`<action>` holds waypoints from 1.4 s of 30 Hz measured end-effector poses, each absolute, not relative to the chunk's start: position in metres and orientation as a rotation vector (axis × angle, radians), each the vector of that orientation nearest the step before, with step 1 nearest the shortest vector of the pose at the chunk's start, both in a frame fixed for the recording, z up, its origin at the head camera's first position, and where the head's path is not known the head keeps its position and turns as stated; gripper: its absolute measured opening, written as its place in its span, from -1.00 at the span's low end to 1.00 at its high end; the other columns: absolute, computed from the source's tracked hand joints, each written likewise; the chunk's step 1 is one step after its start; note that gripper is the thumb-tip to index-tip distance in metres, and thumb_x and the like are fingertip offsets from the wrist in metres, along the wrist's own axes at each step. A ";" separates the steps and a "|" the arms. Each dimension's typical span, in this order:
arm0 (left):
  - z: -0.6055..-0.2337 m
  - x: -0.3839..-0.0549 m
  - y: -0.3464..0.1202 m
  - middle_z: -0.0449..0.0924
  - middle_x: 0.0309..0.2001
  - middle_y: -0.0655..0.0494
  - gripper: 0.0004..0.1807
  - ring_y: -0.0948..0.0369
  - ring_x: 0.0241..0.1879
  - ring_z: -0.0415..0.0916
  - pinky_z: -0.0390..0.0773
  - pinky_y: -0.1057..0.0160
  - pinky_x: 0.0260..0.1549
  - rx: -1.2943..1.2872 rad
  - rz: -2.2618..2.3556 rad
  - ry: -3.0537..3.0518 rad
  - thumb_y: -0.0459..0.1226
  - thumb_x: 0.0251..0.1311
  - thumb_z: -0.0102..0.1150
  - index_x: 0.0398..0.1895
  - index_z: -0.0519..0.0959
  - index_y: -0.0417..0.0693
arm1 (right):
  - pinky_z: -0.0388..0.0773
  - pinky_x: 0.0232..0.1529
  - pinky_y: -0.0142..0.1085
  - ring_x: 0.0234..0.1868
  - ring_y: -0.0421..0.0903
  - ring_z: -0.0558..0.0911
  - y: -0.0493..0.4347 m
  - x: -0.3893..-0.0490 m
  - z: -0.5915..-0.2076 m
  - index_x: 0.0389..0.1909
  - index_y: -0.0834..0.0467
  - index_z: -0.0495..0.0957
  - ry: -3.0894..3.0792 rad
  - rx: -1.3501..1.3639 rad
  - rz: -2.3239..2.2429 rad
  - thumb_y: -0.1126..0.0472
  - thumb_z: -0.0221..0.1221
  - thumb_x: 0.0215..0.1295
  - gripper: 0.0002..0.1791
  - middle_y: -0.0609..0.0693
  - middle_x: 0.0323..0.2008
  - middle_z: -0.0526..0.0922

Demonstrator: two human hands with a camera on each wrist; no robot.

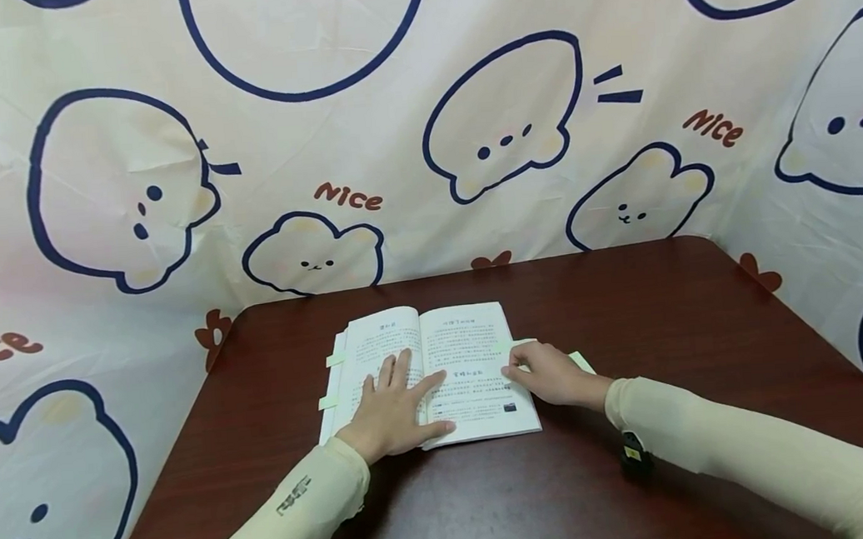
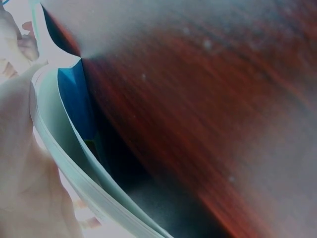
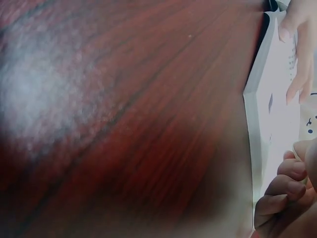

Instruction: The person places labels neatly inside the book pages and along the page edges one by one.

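Observation:
An open book (image 1: 469, 334) with printed pages lies on the table, its pages bulging up from the spine. My left hand (image 1: 389, 418) rests across the lower middle of it, fingers spread over both pages. At the book's right edge is my right hand (image 1: 552, 375), its fingers curled in. In the right wrist view its thumb and index finger (image 3: 297, 168) pinch together by the page edge; a hint of pale green shows there, mostly hidden. A pale green sticky tab (image 1: 508, 347) lies just above those fingertips in the head view.
Two pale green tabs (image 1: 335, 360) stick out from the book's left edge. Behind my right wrist a light green piece (image 1: 582, 362) shows, partly hidden. The dark brown table (image 1: 629, 306) meets a patterned cloth (image 1: 400, 247) at its back and sides.

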State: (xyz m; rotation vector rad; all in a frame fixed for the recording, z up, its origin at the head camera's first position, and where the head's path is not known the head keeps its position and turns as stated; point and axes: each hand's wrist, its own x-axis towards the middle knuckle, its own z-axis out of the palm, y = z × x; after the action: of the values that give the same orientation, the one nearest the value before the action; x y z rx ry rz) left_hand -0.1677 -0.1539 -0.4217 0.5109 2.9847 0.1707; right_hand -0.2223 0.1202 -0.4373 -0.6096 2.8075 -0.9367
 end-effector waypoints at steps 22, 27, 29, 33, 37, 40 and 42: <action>-0.420 -0.168 -0.152 -0.07 0.61 -0.23 -0.13 -0.26 0.57 -0.06 0.11 -0.44 0.37 0.507 0.144 2.985 0.44 0.13 0.10 0.51 0.28 0.45 | 0.23 -0.54 -0.35 -0.54 -0.19 0.37 0.108 -0.224 -0.446 -0.55 0.00 0.50 2.837 -0.563 -0.844 0.05 0.27 0.37 -0.70 -0.12 -0.53 0.49; -0.420 -0.167 -0.152 -0.06 0.61 -0.24 -0.13 -0.26 0.57 -0.06 0.13 -0.44 0.37 0.515 0.150 2.988 0.44 0.13 0.10 0.50 0.29 0.44 | 0.28 -0.51 -0.35 -0.50 -0.19 0.42 0.107 -0.223 -0.445 -0.54 0.00 0.50 2.845 -0.533 -0.792 0.03 0.30 0.34 -0.70 -0.12 -0.50 0.52; -0.420 -0.167 -0.152 -0.06 0.61 -0.24 -0.13 -0.26 0.57 -0.06 0.13 -0.44 0.37 0.517 0.152 2.989 0.44 0.12 0.11 0.50 0.29 0.44 | 0.30 -0.50 -0.34 -0.48 -0.18 0.44 0.106 -0.223 -0.444 -0.54 0.01 0.50 2.848 -0.522 -0.772 0.02 0.32 0.33 -0.70 -0.12 -0.48 0.53; -0.420 -0.167 -0.152 -0.06 0.61 -0.23 -0.13 -0.26 0.57 -0.06 0.13 -0.44 0.37 0.516 0.154 2.991 0.44 0.12 0.11 0.50 0.29 0.44 | 0.30 -0.49 -0.32 -0.47 -0.17 0.45 0.104 -0.222 -0.441 -0.54 0.02 0.49 2.862 -0.517 -0.722 0.00 0.33 0.32 -0.69 -0.12 -0.49 0.54; -0.421 -0.167 -0.152 -0.07 0.61 -0.24 -0.13 -0.27 0.57 -0.06 0.12 -0.45 0.37 0.517 0.152 2.991 0.44 0.13 0.10 0.50 0.29 0.44 | 0.27 -0.52 -0.29 -0.52 -0.17 0.44 0.103 -0.222 -0.437 -0.57 0.02 0.46 2.900 -0.503 -0.627 -0.06 0.34 0.28 -0.63 -0.12 -0.56 0.52; -0.421 -0.167 -0.152 -0.07 0.61 -0.24 -0.13 -0.27 0.57 -0.07 0.12 -0.45 0.36 0.514 0.151 2.988 0.44 0.13 0.10 0.50 0.29 0.44 | 0.24 -0.52 -0.26 -0.55 -0.16 0.44 0.104 -0.224 -0.434 -0.61 0.04 0.44 2.910 -0.464 -0.576 -0.12 0.36 0.24 -0.56 -0.11 -0.62 0.52; -0.421 -0.167 -0.153 -0.08 0.61 -0.24 -0.13 -0.27 0.57 -0.07 0.12 -0.46 0.36 0.513 0.148 2.986 0.44 0.14 0.10 0.51 0.29 0.44 | 0.24 -0.50 -0.25 -0.56 -0.15 0.45 0.104 -0.225 -0.433 -0.62 0.04 0.45 2.898 -0.432 -0.560 -0.16 0.37 0.21 -0.54 -0.11 -0.64 0.53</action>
State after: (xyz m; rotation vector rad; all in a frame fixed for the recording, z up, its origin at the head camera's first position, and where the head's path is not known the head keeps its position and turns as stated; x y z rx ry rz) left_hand -0.1674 -0.1525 -0.4207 0.5130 2.9863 0.1478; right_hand -0.2255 0.1045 -0.4331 -0.4319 2.8982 -0.5597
